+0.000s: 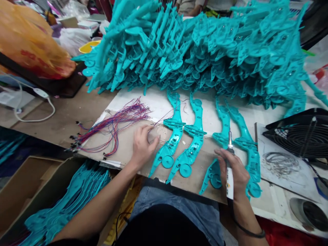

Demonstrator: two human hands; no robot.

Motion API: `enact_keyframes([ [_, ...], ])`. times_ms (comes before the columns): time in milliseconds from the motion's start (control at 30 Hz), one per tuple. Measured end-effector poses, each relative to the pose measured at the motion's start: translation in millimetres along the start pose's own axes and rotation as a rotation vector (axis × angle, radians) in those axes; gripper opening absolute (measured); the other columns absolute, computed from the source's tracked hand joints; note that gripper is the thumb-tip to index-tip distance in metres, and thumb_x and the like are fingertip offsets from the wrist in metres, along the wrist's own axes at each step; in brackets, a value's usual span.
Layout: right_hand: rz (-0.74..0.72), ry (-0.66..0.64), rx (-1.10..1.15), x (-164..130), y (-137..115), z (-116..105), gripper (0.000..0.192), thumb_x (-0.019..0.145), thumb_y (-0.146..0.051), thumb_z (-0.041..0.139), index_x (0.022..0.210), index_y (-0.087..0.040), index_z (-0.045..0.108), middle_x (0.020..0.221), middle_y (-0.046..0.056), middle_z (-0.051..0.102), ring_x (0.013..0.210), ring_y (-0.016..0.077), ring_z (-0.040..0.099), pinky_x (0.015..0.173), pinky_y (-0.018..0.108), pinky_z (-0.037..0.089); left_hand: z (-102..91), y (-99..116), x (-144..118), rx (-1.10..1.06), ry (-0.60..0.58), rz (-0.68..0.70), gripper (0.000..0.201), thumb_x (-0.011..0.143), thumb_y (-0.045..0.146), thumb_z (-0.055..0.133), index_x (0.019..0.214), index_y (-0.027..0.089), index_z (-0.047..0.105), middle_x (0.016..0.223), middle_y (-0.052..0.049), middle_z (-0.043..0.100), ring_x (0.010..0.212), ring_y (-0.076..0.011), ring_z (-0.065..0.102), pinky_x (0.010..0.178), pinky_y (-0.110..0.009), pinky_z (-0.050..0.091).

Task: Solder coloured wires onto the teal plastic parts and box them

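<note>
A soldering iron [230, 174] with a white and black handle is in my right hand [237, 171], its metal tip pointing away from me over a teal plastic part [222, 124]. My left hand [143, 145] is curled beside another teal part [174, 136], with a blurred greyish patch between thumb and fingers that I cannot make out. A thin red wire [166, 116] runs from near this hand to that part. Next to it lies a second similar part [196, 136], and a further one [252, 157] lies right of the iron. Each has a round disc near its lower end.
A bundle of red and blue wires [115, 123] lies on the left. Behind rises a large heap of teal parts [194, 51]. A black fan [302, 133], a board with scraps [282, 167] and a round tin [307, 212] stand right. A cardboard box [23, 191] is lower left.
</note>
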State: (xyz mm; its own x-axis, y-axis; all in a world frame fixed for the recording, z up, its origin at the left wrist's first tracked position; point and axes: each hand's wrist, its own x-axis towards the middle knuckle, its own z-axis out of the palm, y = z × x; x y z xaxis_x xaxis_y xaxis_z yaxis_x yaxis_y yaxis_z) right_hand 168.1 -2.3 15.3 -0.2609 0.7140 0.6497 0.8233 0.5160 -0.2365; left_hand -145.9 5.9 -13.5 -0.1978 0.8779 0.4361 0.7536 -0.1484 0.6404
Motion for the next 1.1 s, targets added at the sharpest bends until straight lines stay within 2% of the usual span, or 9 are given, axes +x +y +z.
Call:
enact_keyframes([
  [133,-0.098,-0.095,0.031,14.6,-3.7,12.2,0.030,0.089,-0.020,0.060,0.118,-0.022,0.061,0.108,0.006,0.073,0.098,0.0227,0.070,0.093,0.039,0.054,-3.7,-13.9,15.0,0.224,-0.098,-0.076,0.016,0.082,0.029,0.064,0.095,0.018,0.065,0.091,-0.010,0.064,0.092,-0.0281,0.057,0.083,-0.039,0.044],
  [233,-0.180,-0.225,0.073,23.8,-7.5,26.4,0.036,0.087,-0.025,0.063,0.123,-0.021,0.056,0.117,0.009,0.070,0.115,0.0274,0.063,0.095,0.043,0.053,-10.5,-8.6,23.9,0.173,-0.172,-0.137,0.012,0.086,0.021,0.054,0.077,0.019,0.062,0.076,-0.006,0.064,0.076,-0.0224,0.059,0.068,-0.031,0.041],
  [367,-0.189,-0.314,0.134,27.6,-9.6,36.5,0.042,0.087,-0.028,0.063,0.127,-0.022,0.052,0.122,0.009,0.068,0.116,0.0275,0.063,0.094,0.044,0.054,-21.6,13.2,15.1,-0.011,-0.273,-0.236,0.012,0.087,0.025,0.054,0.081,0.020,0.062,0.060,0.002,0.059,0.055,-0.0156,0.055,0.054,-0.025,0.033],
  [467,-0.178,-0.327,0.134,27.7,-8.6,37.3,0.043,0.088,-0.029,0.063,0.129,-0.022,0.050,0.123,0.010,0.067,0.110,0.0267,0.065,0.091,0.043,0.055,-21.7,26.8,-6.9,-0.038,-0.344,-0.201,0.017,0.090,0.030,0.053,0.090,0.020,0.066,0.064,0.001,0.062,0.058,-0.0153,0.059,0.055,-0.025,0.037],
  [567,-0.191,-0.326,0.126,27.7,-6.9,37.5,0.043,0.088,-0.030,0.063,0.128,-0.021,0.050,0.121,0.011,0.068,0.107,0.0264,0.067,0.089,0.042,0.056,-15.7,34.6,-33.3,-0.003,-0.292,-0.163,0.041,0.088,0.041,0.059,0.122,0.018,0.060,0.085,-0.005,0.067,0.077,-0.0197,0.064,0.067,-0.029,0.047],
  [700,-0.196,-0.317,0.127,26.4,-4.6,39.8,0.043,0.088,-0.031,0.063,0.128,-0.020,0.051,0.120,0.011,0.068,0.107,0.0268,0.067,0.088,0.043,0.057,-8.3,39.4,-60.0,0.025,-0.260,-0.121,0.096,0.076,0.048,0.072,0.151,0.012,0.025,0.113,-0.016,0.063,0.107,-0.0309,0.060,0.089,-0.041,0.050],
  [800,-0.186,-0.320,0.147,25.5,-3.8,41.4,0.043,0.089,-0.031,0.061,0.130,-0.021,0.050,0.121,0.012,0.067,0.109,0.0269,0.066,0.090,0.043,0.057,-6.3,37.2,-64.6,0.039,-0.268,-0.101,0.081,0.085,0.037,0.064,0.152,0.013,0.023,0.116,-0.018,0.062,0.111,-0.0316,0.058,0.091,-0.043,0.049],
  [933,-0.176,-0.304,0.151,28.2,-5.0,41.9,0.041,0.090,-0.034,0.059,0.128,-0.020,0.052,0.119,0.012,0.068,0.107,0.0267,0.067,0.089,0.042,0.057,-11.0,21.5,-52.5,0.034,-0.227,-0.148,0.064,0.087,0.025,0.058,0.147,0.017,0.036,0.104,-0.011,0.066,0.097,-0.0258,0.063,0.084,-0.039,0.052],
  [1100,-0.202,-0.264,0.115,31.7,-7.0,41.6,0.038,0.090,-0.033,0.059,0.125,-0.019,0.053,0.115,0.011,0.069,0.101,0.0250,0.069,0.086,0.038,0.058,-38.1,-8.4,-45.1,0.025,-0.255,-0.192,0.065,0.083,0.028,0.064,0.144,0.018,0.042,0.094,-0.006,0.066,0.087,-0.0223,0.064,0.078,-0.035,0.052],
])
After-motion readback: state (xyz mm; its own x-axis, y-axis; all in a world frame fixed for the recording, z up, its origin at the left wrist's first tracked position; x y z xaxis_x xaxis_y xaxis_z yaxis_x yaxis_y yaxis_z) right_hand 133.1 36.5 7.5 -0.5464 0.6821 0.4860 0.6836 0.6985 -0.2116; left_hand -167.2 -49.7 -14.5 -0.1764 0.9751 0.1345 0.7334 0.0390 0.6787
